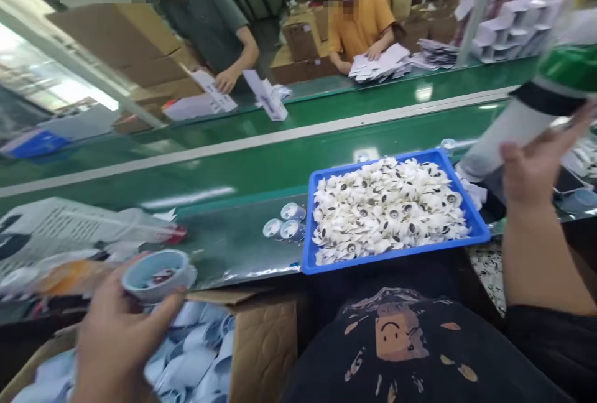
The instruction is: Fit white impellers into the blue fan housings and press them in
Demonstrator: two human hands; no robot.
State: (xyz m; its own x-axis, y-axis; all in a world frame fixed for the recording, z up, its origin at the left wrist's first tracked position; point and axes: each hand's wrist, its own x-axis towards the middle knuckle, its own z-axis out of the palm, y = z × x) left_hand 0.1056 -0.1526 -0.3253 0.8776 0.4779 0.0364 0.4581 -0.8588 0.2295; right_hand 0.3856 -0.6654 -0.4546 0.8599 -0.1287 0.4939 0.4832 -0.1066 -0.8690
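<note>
My left hand (124,328) grips a light blue, cup-shaped plastic housing (156,273) between thumb and fingers. Small reddish and metallic parts show inside it, too blurred to name. On the right, my right hand (536,170) is raised with thumb and fingers apart. Behind it in view is a tall bottle (513,123) with a green top and a dark band; whether the hand touches it I cannot tell. A blue tray (396,252) before me is heaped with small white fan blades (392,210). Left of the tray stand three small clear cups (290,230).
Below my left hand, a cardboard box (265,347) holds many light blue plastic parts (191,353). Plastic bags (88,235) lie at left. A green conveyor (224,160) runs across, with co-workers handling white cartons (380,64) beyond. A dark phone-like slab (566,180) lies far right.
</note>
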